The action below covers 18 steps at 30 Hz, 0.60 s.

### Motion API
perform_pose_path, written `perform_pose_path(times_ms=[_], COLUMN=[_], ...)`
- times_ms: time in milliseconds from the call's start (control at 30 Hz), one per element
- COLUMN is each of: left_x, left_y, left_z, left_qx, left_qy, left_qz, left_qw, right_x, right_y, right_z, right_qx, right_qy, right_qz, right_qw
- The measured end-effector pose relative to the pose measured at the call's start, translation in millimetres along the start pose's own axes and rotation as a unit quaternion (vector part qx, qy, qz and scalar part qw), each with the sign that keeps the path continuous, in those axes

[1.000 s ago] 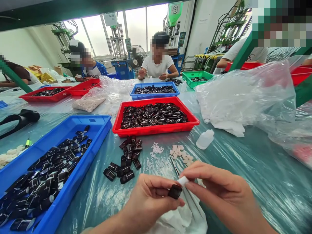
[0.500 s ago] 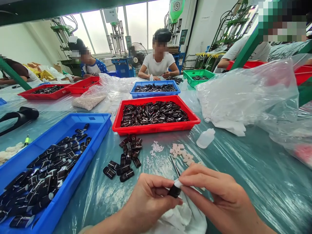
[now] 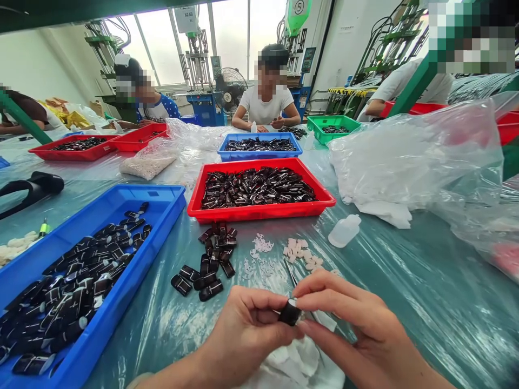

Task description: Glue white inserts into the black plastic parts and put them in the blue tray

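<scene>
Left hand is pinching black piece toward near edge of surface, likely steadying it; right hand touching, grip unclear.

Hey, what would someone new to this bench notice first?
Probably the bright red tray heaped with dark pieces, mid-table, and the long blue tray on the left holding more of them. Then the two hands in the foreground: the left hand holds a small black piece, with the right hand at its white end.
</scene>
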<state>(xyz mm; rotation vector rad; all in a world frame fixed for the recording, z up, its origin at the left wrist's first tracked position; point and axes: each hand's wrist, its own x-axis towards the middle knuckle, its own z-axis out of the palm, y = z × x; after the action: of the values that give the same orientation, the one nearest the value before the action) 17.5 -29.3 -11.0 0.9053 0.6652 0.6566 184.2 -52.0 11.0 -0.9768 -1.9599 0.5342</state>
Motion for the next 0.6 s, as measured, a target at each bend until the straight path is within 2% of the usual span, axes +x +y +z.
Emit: perform_pose_path(times_ms=[200, 367, 533, 600], left_x=[0.4, -0.1, 0.6, 1.3], left_y=[-0.6, -5.9, -8.5, -7.2], left_z=[2.5, 1.9, 0.2, -0.4], left_qx=[0.059, 0.117, 0.093, 0.067], left_qy=[0.008, 0.011, 0.021, 0.029], left_qz=[0.012, 0.016, -0.009, -0.022], left_qw=[0.998, 0.993, 0.995, 0.997], right_x=[-1.1, -2.1, -2.9, -3.7], right_y=[-3.2, 0.1, 2.3, 6.3], right_z=[2.3, 2.9, 3.5, 2.4], right_qx=[0.007, -0.006, 0.020, 0.018], right_qy=[-0.032, -0.048, -0.069, -0.029], right_qz=[0.055, 0.068, 0.082, 0.073], right_qw=[0.998, 0.996, 0.994, 0.997])
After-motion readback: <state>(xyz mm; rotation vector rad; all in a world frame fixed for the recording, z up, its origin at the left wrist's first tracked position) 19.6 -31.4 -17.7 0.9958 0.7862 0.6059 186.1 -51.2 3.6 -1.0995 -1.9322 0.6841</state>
